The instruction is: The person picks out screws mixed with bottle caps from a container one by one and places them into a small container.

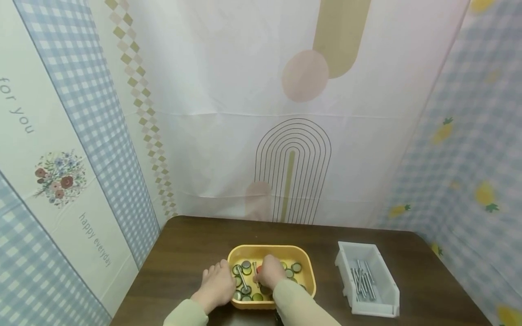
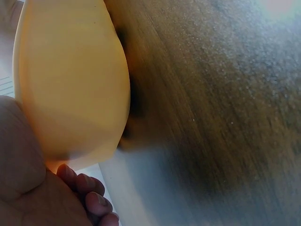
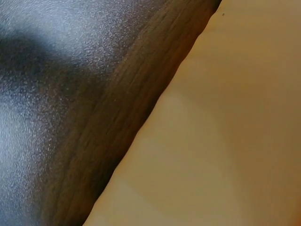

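Note:
A yellow tray (image 1: 270, 248) holds many bottle caps (image 1: 296, 267) and a few long metal bolts. My left hand (image 1: 217, 284) grips the tray at its left side; in the left wrist view the thumb lies by the rim and the fingers (image 2: 96, 203) curl below the corner. Inside the tray, my right hand (image 1: 271, 273) reaches down, its fingertips pinching the middle of a slim bolt (image 1: 254, 266). Another bolt (image 1: 242, 277) lies slanted over the caps to the left. A red cap (image 1: 258, 269) shows partly beside the right fingers. The right wrist view shows only the tray's outer wall (image 3: 225, 132) and tabletop.
To the right of the tray stands a white plastic bin (image 1: 387, 280) with several metal bolts (image 1: 363, 283) in it. Both rest on a dark wooden table (image 1: 191, 242). Patterned cloth (image 1: 212, 154) hangs behind the table and along both sides.

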Demonstrator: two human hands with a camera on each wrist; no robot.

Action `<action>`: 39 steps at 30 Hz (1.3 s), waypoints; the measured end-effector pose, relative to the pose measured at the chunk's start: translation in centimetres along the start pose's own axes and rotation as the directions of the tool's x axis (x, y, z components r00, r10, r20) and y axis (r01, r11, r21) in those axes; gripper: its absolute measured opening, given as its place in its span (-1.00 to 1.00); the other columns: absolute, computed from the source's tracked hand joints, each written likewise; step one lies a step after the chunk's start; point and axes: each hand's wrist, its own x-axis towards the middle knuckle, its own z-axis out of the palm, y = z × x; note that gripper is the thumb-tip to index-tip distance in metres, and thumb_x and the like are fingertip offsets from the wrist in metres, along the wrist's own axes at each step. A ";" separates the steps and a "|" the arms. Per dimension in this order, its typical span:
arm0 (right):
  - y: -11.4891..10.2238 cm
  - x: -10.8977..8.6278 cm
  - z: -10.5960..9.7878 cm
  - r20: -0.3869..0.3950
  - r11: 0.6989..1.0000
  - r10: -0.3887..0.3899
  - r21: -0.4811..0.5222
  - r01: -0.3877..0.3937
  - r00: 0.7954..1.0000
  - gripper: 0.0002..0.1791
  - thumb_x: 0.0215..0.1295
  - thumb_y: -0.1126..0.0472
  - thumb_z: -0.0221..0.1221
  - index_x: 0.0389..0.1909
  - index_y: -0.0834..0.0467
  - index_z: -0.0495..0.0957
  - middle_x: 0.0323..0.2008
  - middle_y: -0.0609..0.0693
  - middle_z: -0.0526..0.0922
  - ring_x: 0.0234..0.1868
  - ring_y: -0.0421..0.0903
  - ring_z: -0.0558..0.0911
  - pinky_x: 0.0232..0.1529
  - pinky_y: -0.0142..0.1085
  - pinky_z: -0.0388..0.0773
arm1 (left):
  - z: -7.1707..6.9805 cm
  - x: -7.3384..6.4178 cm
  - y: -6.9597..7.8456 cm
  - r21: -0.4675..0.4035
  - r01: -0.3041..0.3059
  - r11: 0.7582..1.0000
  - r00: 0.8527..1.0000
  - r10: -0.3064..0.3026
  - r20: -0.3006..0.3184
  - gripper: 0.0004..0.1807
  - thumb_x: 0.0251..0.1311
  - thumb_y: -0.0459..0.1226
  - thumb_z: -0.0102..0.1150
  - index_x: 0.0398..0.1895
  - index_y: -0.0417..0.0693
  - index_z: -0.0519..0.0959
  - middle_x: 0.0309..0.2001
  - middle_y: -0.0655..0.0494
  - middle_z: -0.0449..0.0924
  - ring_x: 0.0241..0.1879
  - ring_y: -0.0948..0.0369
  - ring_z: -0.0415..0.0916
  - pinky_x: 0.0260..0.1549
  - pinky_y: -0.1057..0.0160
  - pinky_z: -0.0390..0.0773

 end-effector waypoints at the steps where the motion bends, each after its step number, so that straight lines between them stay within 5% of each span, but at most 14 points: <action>1: 0.0 0.0 0.0 0.001 1.000 0.000 -0.004 0.000 1.000 -0.63 -0.16 0.27 0.49 -0.65 0.21 0.41 -0.63 0.02 0.42 -0.57 -0.05 0.40 -0.44 -0.15 0.46 | -0.1 0.0 0.0 -0.001 -0.001 1.000 1.000 0.001 -0.001 -0.76 0.16 -0.24 0.07 -0.22 -0.20 0.34 -0.36 -0.02 0.36 -0.29 0.01 0.31 -0.18 -0.07 0.23; 23: 0.2 0.6 0.0 0.027 0.999 0.006 -0.036 -0.005 1.000 -0.67 -0.07 0.26 0.45 -0.70 0.15 0.43 -0.65 -0.02 0.43 -0.57 -0.06 0.41 -0.44 -0.16 0.45 | 0.3 0.4 0.3 0.006 -0.019 1.000 1.000 0.019 -0.010 -0.80 0.17 -0.24 0.05 -0.26 -0.17 0.33 -0.39 0.00 0.34 -0.31 0.02 0.31 -0.22 -0.06 0.22; 32: 0.6 0.3 -1.3 0.025 1.000 -0.021 0.023 0.020 0.999 -0.65 -0.13 0.42 0.17 -0.81 0.06 0.22 -0.78 -0.09 0.16 -0.72 -0.12 0.19 -0.66 -0.28 0.22 | 0.2 0.5 0.4 0.017 -0.018 1.000 1.000 0.019 -0.021 -0.81 0.18 -0.24 0.04 -0.26 -0.18 0.33 -0.38 -0.01 0.35 -0.30 0.00 0.32 -0.22 -0.08 0.23; 39: 1.5 0.5 -4.2 0.189 0.989 -0.030 0.148 0.001 0.982 -0.48 0.11 0.21 0.28 -0.90 -0.01 0.23 -0.90 -0.19 0.14 -0.83 -0.24 0.14 -0.74 -0.37 0.14 | 0.3 0.2 0.4 0.010 -0.004 1.000 0.999 0.004 -0.047 -0.81 0.15 -0.27 0.06 -0.28 -0.19 0.33 -0.40 -0.01 0.33 -0.32 0.00 0.31 -0.22 -0.07 0.22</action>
